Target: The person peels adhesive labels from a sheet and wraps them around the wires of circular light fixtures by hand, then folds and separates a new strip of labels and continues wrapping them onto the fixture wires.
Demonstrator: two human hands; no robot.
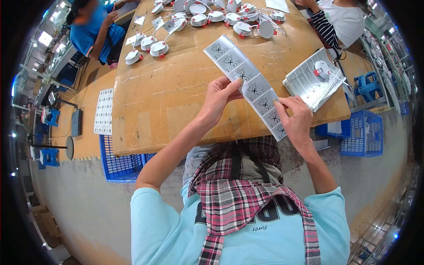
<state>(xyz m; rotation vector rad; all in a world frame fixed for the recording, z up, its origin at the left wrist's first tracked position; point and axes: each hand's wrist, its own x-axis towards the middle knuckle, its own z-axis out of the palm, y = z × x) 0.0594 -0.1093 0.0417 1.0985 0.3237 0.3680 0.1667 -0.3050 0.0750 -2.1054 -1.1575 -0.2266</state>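
Grey-and-white printed paper forms the long leaflet strip [247,84] held over the brown cardboard-covered table [176,97]. The strip runs diagonally, its far end out over the tabletop and its near end close to the table's front edge. The left hand [219,98] pinches the strip near its middle, thumb on top and fingers curled shut beneath the edge. The right hand [295,115] closes on the lower section, fingertips pressed to the strip's right edge; both hands hold paper and nothing else. Judged from the grip, the step in hand is folding or separating the strip along its panel lines. To do it well, keep the strip taut between the two hands, align panel edges before pressing a crease, and press with the thumb pad, not the nail, to avoid tearing. A stack of similar leaflets [309,81] lies on the table just right of the right hand, with a small white round lamp fitting [321,68] resting on it. More white round fittings [216,17] with red clips sit along the far edge. Blue plastic crates [364,132] stand on the floor to either side. Other people sit at the far corners.
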